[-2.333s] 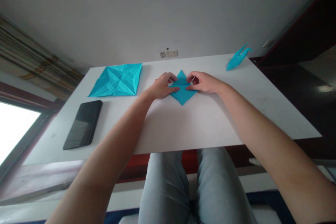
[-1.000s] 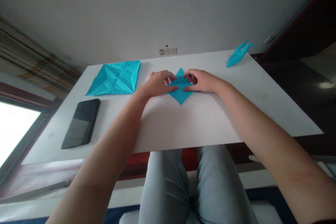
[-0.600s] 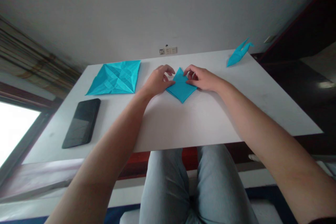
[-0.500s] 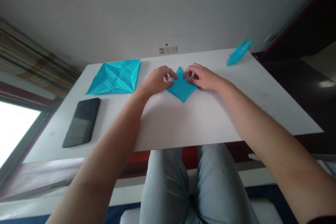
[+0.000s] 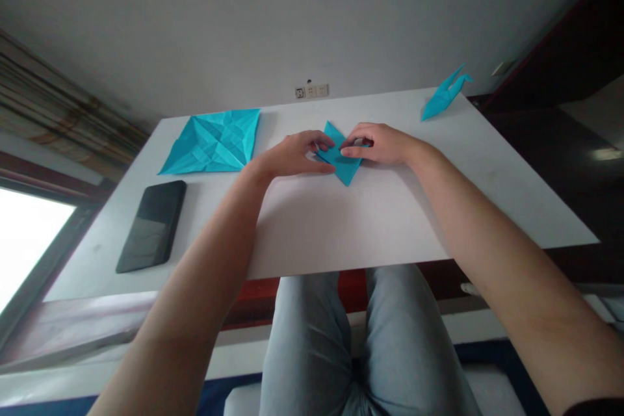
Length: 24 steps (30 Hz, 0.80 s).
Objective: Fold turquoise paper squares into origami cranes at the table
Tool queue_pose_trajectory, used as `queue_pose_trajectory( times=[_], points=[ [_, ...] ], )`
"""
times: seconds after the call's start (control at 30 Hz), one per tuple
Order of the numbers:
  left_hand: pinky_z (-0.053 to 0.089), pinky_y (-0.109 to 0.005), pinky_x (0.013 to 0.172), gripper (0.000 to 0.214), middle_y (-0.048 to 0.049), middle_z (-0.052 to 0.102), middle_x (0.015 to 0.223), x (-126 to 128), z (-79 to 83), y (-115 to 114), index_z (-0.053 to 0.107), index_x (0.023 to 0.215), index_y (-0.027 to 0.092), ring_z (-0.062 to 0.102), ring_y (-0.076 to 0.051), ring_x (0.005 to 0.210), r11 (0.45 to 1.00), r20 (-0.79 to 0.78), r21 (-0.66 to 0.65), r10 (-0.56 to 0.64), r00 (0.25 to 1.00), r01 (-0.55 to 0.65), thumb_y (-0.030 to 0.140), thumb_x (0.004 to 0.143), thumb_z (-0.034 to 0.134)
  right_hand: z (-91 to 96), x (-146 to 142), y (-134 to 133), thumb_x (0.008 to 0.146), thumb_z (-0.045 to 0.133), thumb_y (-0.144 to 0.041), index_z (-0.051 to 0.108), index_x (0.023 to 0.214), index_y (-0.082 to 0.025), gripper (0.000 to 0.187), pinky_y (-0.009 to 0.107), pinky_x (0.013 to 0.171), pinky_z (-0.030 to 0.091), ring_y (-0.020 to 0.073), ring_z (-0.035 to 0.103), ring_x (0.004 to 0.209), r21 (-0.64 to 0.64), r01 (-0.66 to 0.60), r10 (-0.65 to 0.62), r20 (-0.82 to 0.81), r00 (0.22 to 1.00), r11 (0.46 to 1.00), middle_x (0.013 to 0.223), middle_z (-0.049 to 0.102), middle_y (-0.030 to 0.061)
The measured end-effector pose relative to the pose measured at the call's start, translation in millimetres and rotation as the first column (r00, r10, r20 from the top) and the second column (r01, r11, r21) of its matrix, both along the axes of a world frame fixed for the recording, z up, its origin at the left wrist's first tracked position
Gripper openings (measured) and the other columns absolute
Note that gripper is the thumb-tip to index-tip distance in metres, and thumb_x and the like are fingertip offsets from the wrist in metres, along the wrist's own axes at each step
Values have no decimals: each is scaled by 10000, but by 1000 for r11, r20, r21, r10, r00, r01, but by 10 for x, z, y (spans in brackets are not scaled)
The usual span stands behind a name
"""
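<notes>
With fingers of left hand (image 5: 298, 154) parted, touching left side of folded blue paper (image 5: 346, 173) on white table (image 5: 312, 224); with those of right hand (image 5: 383, 143) nearly together on its right side (pinching or pressing, cannot tell).

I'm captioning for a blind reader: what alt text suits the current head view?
A person's left hand and right hand touch a folded blue paper on a white table. A creased blue sheet and a black phone lie to the left; a blue paper bird sits near the far right corner.
</notes>
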State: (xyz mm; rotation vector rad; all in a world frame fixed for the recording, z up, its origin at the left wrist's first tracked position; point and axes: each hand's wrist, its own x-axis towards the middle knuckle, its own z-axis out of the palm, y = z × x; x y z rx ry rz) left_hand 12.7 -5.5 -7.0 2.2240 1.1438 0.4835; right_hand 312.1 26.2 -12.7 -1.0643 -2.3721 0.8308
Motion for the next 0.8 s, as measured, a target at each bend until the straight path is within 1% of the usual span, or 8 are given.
queue_pose_trajectory(
  times=[0.1,0.2,0.27,0.33,0.4,0.5,0.63,0.8],
  points=[
    [585,-426,1138,647,-74,847,1337,7,2,-1,877,1348,284,760,-318,1268,1000,0,15,-17,1000,17,659,826,941,24,15,-1,943,849,-824,935,1042,-274,566,449,949,550,308,723,1012,-6,13,-13,19,1000,1000,1107,827,100],
    [587,-427,1125,568,-69,838,1311,10,23,-6,893,1311,289,748,-310,1246,999,-36,16,-31,999,32,655,878,860,42,64,3,909,886,-791,940,1066,-294,524,480,1050,543,339,718,1124,16,-3,3,55,999,1000,1121,849,92],
    [587,-435,1129,572,-75,830,1333,11,40,-12,890,1330,282,742,-307,1235,999,-62,13,-29,998,30,636,884,832,49,108,7,825,970,-757,954,1117,-335,513,510,1118,543,367,702,1221,1,-26,26,91,996,1000,1164,859,81],
    [580,-448,1152,599,-79,825,1367,12,48,-19,886,1357,281,739,-310,1248,1000,-80,12,-18,997,19,623,867,834,46,147,15,758,1034,-719,963,1154,-380,526,526,1149,556,382,696,1284,-33,-63,66,107,992,997,1227,860,66],
    [577,-452,1167,621,-78,824,1389,11,43,-20,885,1376,287,740,-313,1261,1000,-83,14,-9,996,11,613,849,842,39,172,28,743,1055,-686,971,1134,-404,489,543,1187,562,392,700,1337,-40,-113,116,105,988,993,1297,851,56],
    [586,-447,1160,643,-79,826,1409,6,20,-9,884,1392,292,745,-314,1266,1000,-71,9,-8,997,9,611,835,848,42,192,43,757,1053,-680,982,1091,-407,437,569,1244,554,408,700,1402,-35,-150,153,99,983,988,1391,823,62],
    [586,-450,1175,690,-88,821,1458,-5,8,2,878,1419,284,750,-314,1268,1000,-62,-13,-18,998,17,629,822,866,70,205,36,763,1047,-725,987,1143,-402,503,552,1204,591,387,735,1340,-100,-170,177,66,982,980,1409,810,71],
    [590,-463,1177,778,-95,824,1469,-1,29,-25,875,1435,297,756,-335,1284,1000,-76,-17,8,997,-9,727,788,923,65,197,12,816,1012,-730,985,1027,-375,414,520,1144,600,355,743,1270,-121,-160,164,26,986,980,1398,808,70]
  ],
)
